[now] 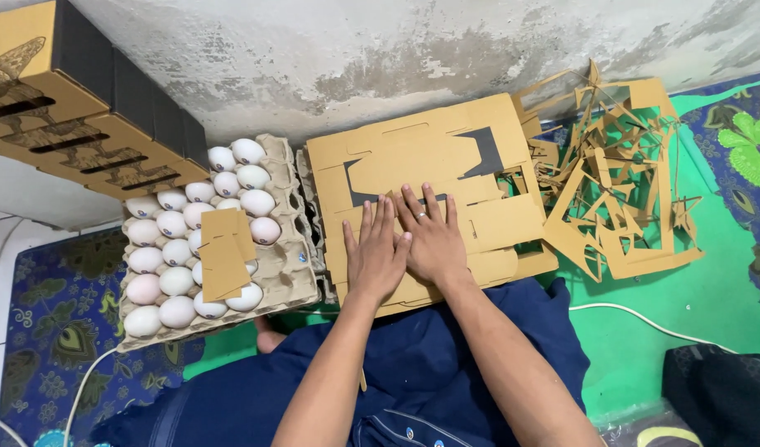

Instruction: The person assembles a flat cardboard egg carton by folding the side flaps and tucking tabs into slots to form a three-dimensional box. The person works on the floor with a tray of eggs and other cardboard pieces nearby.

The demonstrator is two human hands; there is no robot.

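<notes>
While both hands lie flat with fingers spread, gripping nothing, the left hand (375,257) and right hand (429,240) press on the die-cut cardboard sheet (421,165) atop its stack at the person's lap. Uneven pressure could tear a tab. A sideways shove might jolt the egg tray (293,277) just beside it.

Tan die-cut cardboard sheets (429,165) with dark grey patches, pale white eggs (177,281), green-and-blue leaf-patterned mat (694,281)
</notes>
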